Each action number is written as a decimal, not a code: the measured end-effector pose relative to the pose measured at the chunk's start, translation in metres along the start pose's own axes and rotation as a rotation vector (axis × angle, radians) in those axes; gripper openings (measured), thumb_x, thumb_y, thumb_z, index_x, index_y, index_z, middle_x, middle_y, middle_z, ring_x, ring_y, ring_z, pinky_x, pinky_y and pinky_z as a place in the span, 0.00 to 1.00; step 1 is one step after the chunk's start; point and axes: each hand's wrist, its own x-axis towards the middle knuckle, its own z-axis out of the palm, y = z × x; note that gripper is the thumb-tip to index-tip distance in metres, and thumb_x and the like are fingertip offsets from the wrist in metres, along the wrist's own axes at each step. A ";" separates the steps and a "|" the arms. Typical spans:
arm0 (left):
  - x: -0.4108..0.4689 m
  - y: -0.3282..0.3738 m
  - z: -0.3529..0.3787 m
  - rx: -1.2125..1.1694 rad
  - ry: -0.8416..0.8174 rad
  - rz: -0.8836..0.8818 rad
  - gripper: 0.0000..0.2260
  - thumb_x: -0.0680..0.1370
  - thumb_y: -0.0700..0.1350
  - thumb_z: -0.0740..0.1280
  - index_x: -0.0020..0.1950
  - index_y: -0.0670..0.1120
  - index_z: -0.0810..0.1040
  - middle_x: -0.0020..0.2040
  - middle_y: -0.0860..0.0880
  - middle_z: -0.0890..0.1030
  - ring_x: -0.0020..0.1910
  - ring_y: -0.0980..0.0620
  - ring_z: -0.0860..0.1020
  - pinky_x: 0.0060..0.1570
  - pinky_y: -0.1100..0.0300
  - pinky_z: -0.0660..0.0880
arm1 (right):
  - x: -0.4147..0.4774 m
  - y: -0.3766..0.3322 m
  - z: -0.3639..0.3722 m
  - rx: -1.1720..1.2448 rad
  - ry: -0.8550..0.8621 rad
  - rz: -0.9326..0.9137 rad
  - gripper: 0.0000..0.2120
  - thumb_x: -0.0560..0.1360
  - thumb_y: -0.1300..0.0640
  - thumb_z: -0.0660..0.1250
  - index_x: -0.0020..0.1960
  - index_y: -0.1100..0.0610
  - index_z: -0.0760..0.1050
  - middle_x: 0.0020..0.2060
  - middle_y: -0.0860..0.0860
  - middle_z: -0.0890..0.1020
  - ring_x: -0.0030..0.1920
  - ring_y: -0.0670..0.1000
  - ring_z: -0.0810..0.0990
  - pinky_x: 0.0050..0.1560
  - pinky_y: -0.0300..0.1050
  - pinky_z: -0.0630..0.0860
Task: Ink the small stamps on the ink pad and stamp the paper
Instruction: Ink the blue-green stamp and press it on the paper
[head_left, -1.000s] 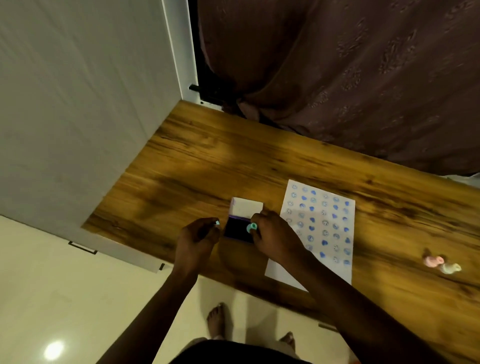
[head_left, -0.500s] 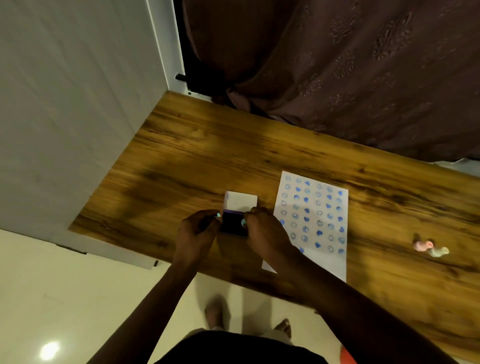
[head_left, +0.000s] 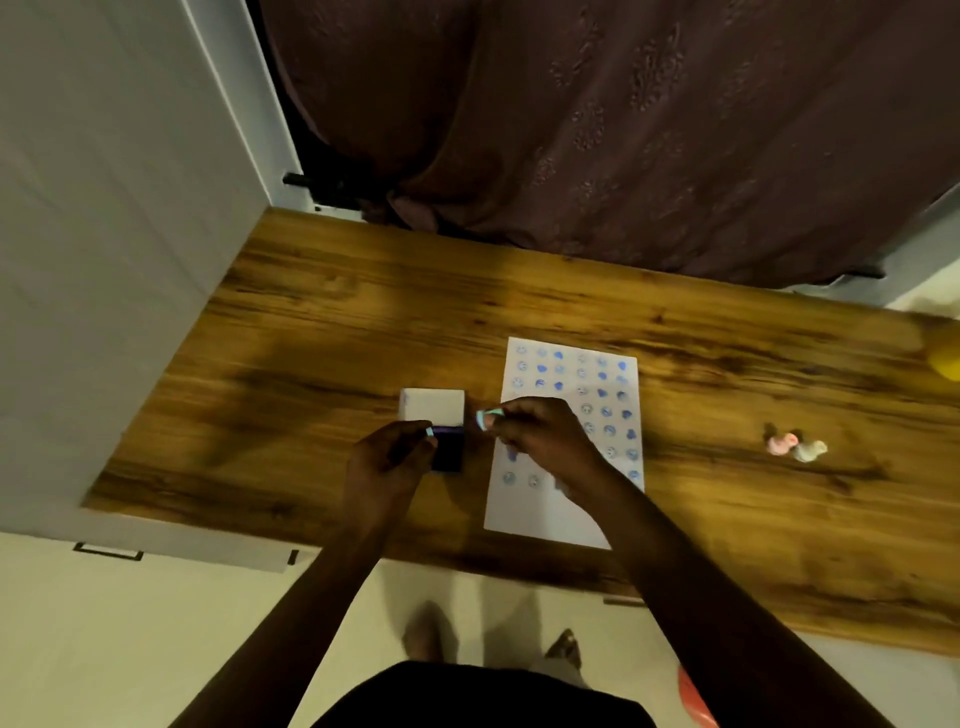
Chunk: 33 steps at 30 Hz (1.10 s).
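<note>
An open ink pad (head_left: 450, 451) with a dark inked face and a raised white lid (head_left: 434, 405) lies on the wooden table. My left hand (head_left: 387, 467) grips the pad's left side. My right hand (head_left: 540, 434) pinches a small green stamp (head_left: 487, 417), lifted just right of the pad, at the left edge of the white paper (head_left: 550, 512). The paper carries several rows of blue stamped marks. Two more small stamps, one pink (head_left: 781, 443) and one pale (head_left: 808, 450), lie on the table to the right.
The table (head_left: 311, 338) runs to a white wall on the left and a brown curtain (head_left: 623, 130) behind. A yellow object (head_left: 948, 364) shows at the right edge. My feet stand on the pale floor below the front edge.
My right hand has lifted the green stamp off the ink pad and shifted it right, toward the paper's left edge. The left hand stays on the pad.
</note>
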 end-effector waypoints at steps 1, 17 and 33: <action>-0.001 0.000 0.006 -0.020 -0.012 -0.005 0.11 0.78 0.45 0.73 0.60 0.54 0.82 0.56 0.54 0.86 0.58 0.50 0.85 0.54 0.58 0.84 | -0.007 0.007 -0.013 0.106 0.006 0.026 0.09 0.72 0.49 0.77 0.48 0.52 0.86 0.40 0.51 0.88 0.42 0.49 0.85 0.45 0.42 0.82; -0.002 0.004 0.084 0.005 -0.162 -0.072 0.10 0.78 0.43 0.74 0.50 0.60 0.84 0.54 0.53 0.87 0.55 0.49 0.86 0.47 0.60 0.85 | -0.062 0.092 -0.069 -0.777 0.246 -0.154 0.12 0.79 0.51 0.67 0.58 0.58 0.80 0.53 0.53 0.84 0.54 0.54 0.82 0.55 0.48 0.78; 0.004 0.000 0.096 0.046 -0.146 -0.121 0.08 0.80 0.43 0.72 0.58 0.50 0.84 0.59 0.46 0.86 0.59 0.47 0.85 0.57 0.47 0.83 | -0.053 0.102 -0.056 -0.855 0.230 -0.042 0.15 0.80 0.48 0.65 0.63 0.54 0.78 0.58 0.52 0.83 0.59 0.53 0.81 0.59 0.44 0.77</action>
